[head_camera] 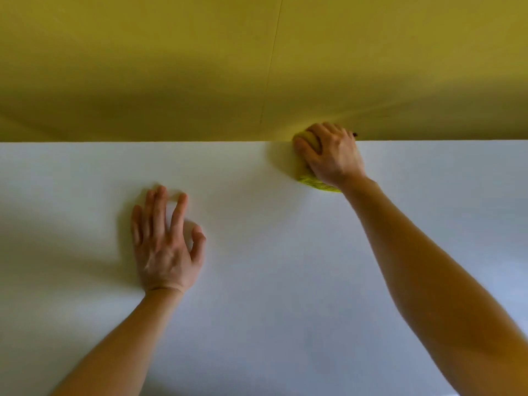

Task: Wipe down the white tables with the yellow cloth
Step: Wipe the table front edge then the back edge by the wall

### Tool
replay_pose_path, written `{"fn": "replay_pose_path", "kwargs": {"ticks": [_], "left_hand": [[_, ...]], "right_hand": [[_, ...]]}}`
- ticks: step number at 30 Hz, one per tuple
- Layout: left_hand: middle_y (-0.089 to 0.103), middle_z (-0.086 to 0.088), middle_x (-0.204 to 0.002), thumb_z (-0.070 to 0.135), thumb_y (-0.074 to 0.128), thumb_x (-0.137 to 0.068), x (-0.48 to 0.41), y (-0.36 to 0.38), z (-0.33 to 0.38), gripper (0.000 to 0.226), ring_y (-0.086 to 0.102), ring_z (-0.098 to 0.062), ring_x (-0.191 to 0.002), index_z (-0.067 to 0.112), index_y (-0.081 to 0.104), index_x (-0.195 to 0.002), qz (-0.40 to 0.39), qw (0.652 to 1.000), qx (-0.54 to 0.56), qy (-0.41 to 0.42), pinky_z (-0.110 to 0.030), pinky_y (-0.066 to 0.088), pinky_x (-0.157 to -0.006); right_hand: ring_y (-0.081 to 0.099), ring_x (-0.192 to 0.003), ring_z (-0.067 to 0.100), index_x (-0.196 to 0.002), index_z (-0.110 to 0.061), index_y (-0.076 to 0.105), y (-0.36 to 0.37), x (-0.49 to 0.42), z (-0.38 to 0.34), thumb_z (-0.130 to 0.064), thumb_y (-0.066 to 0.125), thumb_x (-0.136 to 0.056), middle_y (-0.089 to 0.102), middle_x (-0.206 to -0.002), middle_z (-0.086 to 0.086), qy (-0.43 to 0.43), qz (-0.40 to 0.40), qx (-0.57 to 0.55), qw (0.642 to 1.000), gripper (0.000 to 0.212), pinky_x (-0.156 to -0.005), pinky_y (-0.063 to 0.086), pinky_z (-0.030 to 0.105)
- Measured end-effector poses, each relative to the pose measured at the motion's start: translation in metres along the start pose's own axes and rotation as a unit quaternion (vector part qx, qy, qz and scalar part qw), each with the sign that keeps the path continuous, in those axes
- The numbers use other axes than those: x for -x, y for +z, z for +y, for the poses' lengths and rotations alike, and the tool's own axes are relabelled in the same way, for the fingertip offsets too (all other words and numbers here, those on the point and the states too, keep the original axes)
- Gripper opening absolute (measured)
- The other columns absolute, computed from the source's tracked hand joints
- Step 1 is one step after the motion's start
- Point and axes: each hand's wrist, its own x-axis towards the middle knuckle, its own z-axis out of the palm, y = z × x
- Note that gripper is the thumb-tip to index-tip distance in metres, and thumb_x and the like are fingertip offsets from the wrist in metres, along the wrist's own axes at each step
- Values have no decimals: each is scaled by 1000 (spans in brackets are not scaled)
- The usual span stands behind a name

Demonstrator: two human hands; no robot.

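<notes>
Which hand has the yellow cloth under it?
The right hand: it grips the cloth at the far edge of the table, by the yellow wall. The left hand rests on bare table, fingers spread, holding nothing.

white table [285, 281] bare between the arms, yellow wall [171, 67] blocking its far edge

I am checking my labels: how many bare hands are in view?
2. The left bare hand rests flat on the smooth white table, nearer the person; the right bare hand grips a bunched yellow cloth at the table's far edge, by the yellow wall.
</notes>
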Motion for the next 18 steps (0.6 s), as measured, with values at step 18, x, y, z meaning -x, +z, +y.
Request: {"fn": "replay_pose_path", "kwargs": {"ticks": [18], "left_hand": [[29, -17, -176, 36, 51, -102, 0, 0, 0, 62, 24, -38, -165, 17, 50, -160, 1, 1000, -7, 0, -61, 19, -132]], "right_hand": [[60, -115, 35, -115, -23, 68, 58, -10, -138, -60, 49, -105, 69, -116, 8, -84, -37, -5, 996, 42, -94, 42, 43]]}}
